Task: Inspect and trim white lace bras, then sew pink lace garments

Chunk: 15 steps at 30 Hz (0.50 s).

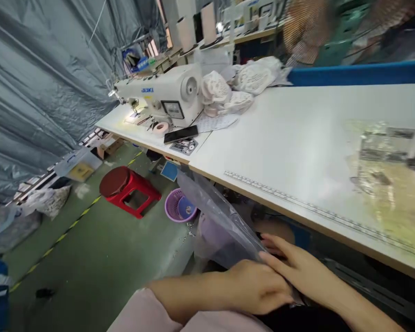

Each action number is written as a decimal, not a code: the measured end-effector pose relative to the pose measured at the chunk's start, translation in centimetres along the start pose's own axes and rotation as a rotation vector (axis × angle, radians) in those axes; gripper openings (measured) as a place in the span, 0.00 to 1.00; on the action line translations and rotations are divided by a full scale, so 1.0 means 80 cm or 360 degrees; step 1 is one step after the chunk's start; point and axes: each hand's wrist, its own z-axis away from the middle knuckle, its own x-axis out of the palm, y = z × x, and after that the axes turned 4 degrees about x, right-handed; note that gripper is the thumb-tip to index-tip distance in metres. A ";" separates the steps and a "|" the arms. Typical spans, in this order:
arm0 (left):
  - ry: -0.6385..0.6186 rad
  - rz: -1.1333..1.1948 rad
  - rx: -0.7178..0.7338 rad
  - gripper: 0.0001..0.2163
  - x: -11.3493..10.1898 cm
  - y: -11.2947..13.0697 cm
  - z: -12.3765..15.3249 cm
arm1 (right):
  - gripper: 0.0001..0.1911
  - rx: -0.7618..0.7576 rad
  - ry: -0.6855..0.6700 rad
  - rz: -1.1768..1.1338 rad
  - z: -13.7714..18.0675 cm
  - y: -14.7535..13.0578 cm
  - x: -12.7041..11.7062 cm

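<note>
Sewing workroom, head view: white table (297, 124) right, sewing machine (173, 92) far left. Clear plastic bag (224, 216) slants beside the table's near edge. Your left hand (259, 286): fingers look clamped on its near end. Right hand (302, 269): against it; can't tell if gripping. Step seems bag handling; next move likely calls for a firm pinch.

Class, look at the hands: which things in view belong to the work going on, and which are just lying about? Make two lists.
In the work:
clear plastic, at the left hand and right hand

Seemingly just lying about:
dark phone
pale roll
white bundles
red stool
purple basket
sewing machine, no hand near
</note>
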 end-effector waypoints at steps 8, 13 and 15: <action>0.0424 -0.0212 0.0124 0.12 -0.061 -0.028 0.058 | 0.05 -0.0223 -0.0414 0.0569 -0.102 -0.076 0.023; 0.0495 -0.0511 -0.0360 0.14 -0.107 -0.094 0.077 | 0.08 -0.0226 -0.0528 0.0625 -0.111 -0.082 0.014; 0.0053 -0.0484 -0.0507 0.15 -0.095 -0.116 0.088 | 0.13 -0.0212 -0.0556 0.0623 -0.119 -0.088 0.003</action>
